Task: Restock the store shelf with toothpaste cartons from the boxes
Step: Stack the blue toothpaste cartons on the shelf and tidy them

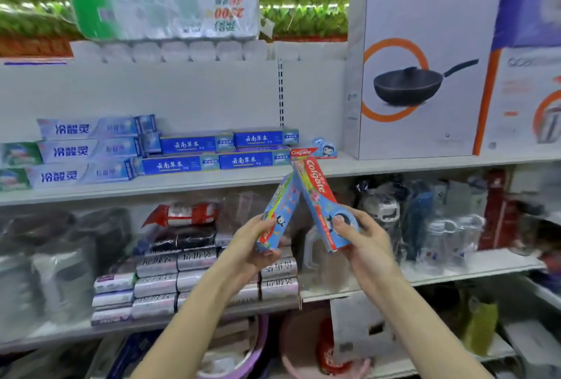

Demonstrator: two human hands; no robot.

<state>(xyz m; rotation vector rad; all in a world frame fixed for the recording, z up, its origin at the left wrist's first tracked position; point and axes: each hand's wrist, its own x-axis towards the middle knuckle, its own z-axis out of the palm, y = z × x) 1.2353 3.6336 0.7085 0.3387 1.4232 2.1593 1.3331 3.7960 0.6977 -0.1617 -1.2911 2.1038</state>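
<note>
Clearly, the left hand (258, 246) grips one toothpaste carton (280, 207) and the right hand (365, 246) a second carton (318, 193) by their lower ends, tops leaning together just below the shelf (394, 167): light, stiff yet probably crushable cardboard, best pinched across flat faces.

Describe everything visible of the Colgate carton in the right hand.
The Colgate carton is a slim cardboard box, light blue with a red band, white lettering and cartoon figures. The right hand grips its lower end, thumb on its face. It tilts up and left, its top meeting the second carton in the left hand.
</note>
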